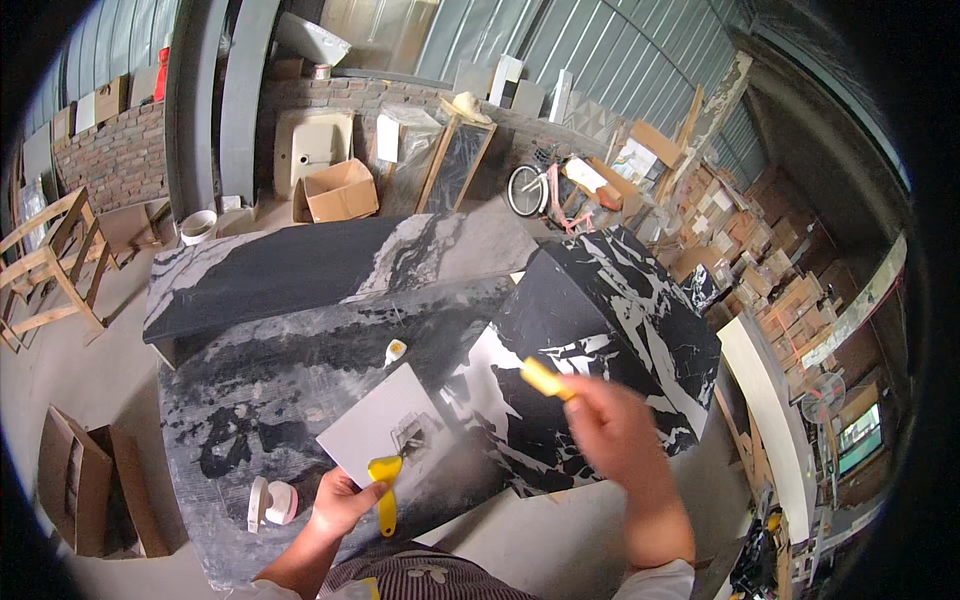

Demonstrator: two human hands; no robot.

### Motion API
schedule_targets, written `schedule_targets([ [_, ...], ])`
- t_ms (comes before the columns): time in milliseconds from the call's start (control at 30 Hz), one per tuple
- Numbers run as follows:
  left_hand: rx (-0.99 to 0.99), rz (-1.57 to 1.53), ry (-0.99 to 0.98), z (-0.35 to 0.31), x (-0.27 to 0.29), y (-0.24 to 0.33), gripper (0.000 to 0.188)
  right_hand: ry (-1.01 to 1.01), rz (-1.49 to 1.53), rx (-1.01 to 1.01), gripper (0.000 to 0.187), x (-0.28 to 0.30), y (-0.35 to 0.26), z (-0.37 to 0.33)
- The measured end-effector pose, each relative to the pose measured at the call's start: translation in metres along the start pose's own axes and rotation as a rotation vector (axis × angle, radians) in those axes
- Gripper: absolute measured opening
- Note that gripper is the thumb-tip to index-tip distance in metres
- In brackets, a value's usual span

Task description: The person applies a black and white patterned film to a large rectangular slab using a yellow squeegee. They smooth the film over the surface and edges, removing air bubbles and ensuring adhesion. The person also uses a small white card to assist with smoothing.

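Observation:
My left hand (343, 503) is closed on the near corner of a pale square tile (372, 428), which carries a smear of dark paste. A putty knife with a yellow handle (385, 505) lies against my left thumb, its blade in the paste. My right hand (612, 432), slightly blurred, grips a small flat yellow scraper (543, 377) in the air. Below and beyond it stands a black-and-white marble-patterned slab piece (560, 300) with angled faces. A small white bottle with a yellow-orange spot (396, 351) lies on the worktable past the tile.
The dark, stained worktable (260, 400) carries a long marble-patterned slab (290, 265) along its far side. White rolls of tape (272, 502) sit near its front left. Cardboard boxes (100, 485) and a wooden frame (55, 260) stand left; a bicycle (540, 190) stands behind.

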State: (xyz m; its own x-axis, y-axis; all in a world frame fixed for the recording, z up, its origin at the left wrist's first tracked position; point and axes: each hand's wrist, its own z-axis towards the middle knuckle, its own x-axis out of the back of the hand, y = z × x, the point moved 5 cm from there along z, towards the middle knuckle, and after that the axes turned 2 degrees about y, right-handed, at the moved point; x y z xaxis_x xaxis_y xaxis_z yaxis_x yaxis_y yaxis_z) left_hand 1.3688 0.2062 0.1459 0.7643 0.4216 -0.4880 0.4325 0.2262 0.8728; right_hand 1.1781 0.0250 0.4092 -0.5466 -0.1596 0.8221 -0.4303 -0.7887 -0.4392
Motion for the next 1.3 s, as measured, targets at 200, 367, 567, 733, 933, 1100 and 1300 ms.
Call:
schedule_targets([
  [200, 0.172, -0.093, -0.005, -0.011, -0.002, -0.032, 0.028, 0.199, -0.328, 0.069, 0.027, 0.050, 0.015, 0.047],
  [367, 0.364, -0.058, 0.018, -0.020, -0.005, -0.046, 0.028, 0.160, -0.410, 0.102, 0.026, 0.031, 0.034, 0.077],
  [567, 0.395, -0.068, 0.035, -0.020, 0.001, -0.049, 0.028, 0.146, -0.425, 0.067, 0.026, 0.019, 0.038, 0.101],
  [733, 0.376, -0.086, 0.049, -0.018, 0.003, -0.047, 0.031, 0.151, -0.463, 0.092, 0.024, 0.013, 0.043, 0.108],
  [933, 0.365, -0.079, 0.053, -0.017, 0.004, -0.047, 0.032, 0.165, -0.489, 0.077, 0.023, 0.013, 0.042, 0.109],
  [1100, 0.355, -0.083, 0.059, -0.017, 0.005, -0.047, 0.032, 0.112, -0.498, 0.063, 0.022, 0.025, 0.032, 0.104],
  [1300, 0.354, -0.099, 0.050, -0.017, 0.005, -0.051, 0.030, 0.197, -0.480, 0.125, 0.023, 0.014, 0.039, 0.114],
])
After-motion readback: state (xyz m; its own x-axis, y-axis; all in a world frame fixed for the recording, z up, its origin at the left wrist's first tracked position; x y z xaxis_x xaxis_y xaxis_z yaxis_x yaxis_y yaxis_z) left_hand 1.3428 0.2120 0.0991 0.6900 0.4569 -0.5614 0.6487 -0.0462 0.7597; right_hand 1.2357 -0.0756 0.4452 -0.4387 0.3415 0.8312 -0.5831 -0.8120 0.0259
